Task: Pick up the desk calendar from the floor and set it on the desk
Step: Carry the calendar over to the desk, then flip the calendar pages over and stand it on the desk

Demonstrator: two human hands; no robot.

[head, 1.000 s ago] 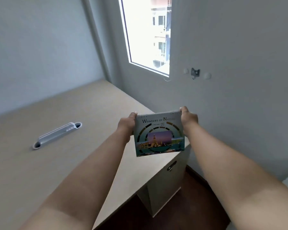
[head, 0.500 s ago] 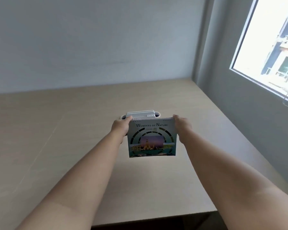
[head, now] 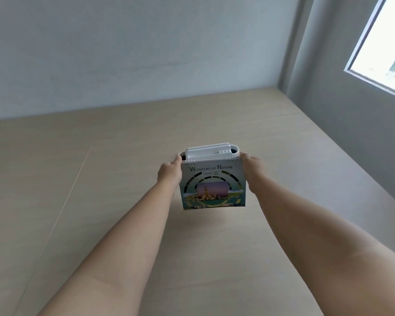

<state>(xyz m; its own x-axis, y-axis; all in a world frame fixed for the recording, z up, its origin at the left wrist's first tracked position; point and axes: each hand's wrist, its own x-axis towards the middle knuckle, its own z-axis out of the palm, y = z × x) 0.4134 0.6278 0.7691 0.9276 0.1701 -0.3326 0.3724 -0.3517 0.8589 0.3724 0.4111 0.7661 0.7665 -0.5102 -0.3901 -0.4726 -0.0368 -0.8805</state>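
The desk calendar (head: 212, 185) is a spiral-bound card with "Wonders of Nature" and a colourful picture on its cover. It hangs upright in the air just above the light wooden desk (head: 100, 201), facing me. My left hand (head: 170, 173) grips its upper left edge and my right hand (head: 252, 172) grips its upper right edge. Both arms are stretched out over the desk. The calendar's lower edge looks slightly above the desk surface; I cannot tell whether it touches.
A white plastic cable outlet (head: 211, 151) sticks up from the desk right behind the calendar. Grey walls close the desk at the back and on the right, where a window (head: 388, 53) lets in bright light.
The view has swung left from the desk's end by the window to its middle. Both hands have carried the calendar over the desk, in front of the white outlet.
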